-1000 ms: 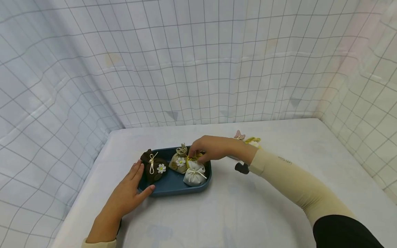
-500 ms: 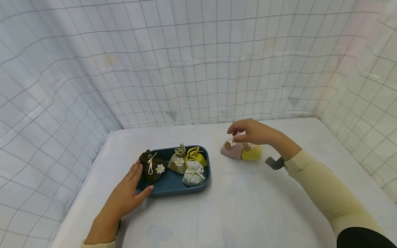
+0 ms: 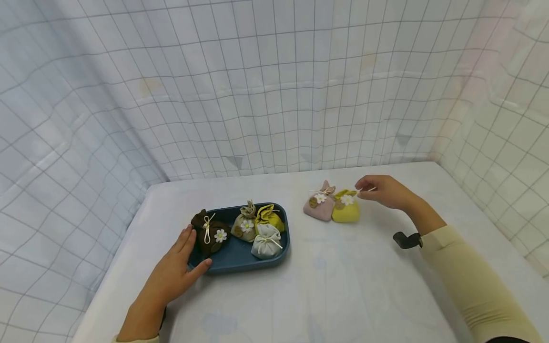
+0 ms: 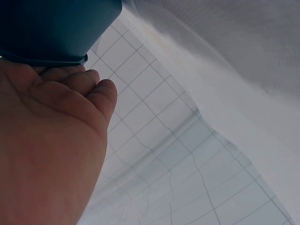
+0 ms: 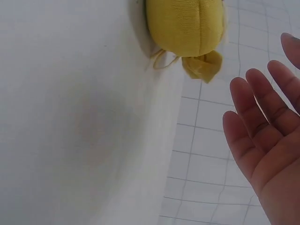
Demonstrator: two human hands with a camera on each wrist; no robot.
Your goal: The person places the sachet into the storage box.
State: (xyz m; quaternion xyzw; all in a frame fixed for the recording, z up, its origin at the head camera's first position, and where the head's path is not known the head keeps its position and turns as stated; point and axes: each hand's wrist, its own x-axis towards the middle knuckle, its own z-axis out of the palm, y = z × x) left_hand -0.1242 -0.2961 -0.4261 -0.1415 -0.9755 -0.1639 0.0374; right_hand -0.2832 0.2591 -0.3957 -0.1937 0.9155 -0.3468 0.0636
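A person's left hand [image 3: 173,274] rests flat, fingers spread, against the near-left corner of a blue tray [image 3: 240,257] on a white-covered counter [image 3: 343,286]. The tray holds four small drawstring pouches: dark brown [image 3: 208,231], beige [image 3: 244,226], mustard yellow [image 3: 270,216] and white [image 3: 266,243]. Right of the tray, a pink pouch [image 3: 319,206] and a yellow pouch [image 3: 345,209] sit touching each other. The right hand [image 3: 386,190] hovers just right of the yellow pouch, fingers relaxed and holding nothing in the wrist view. Gridded white sheeting [image 3: 274,85] stands behind the tray.
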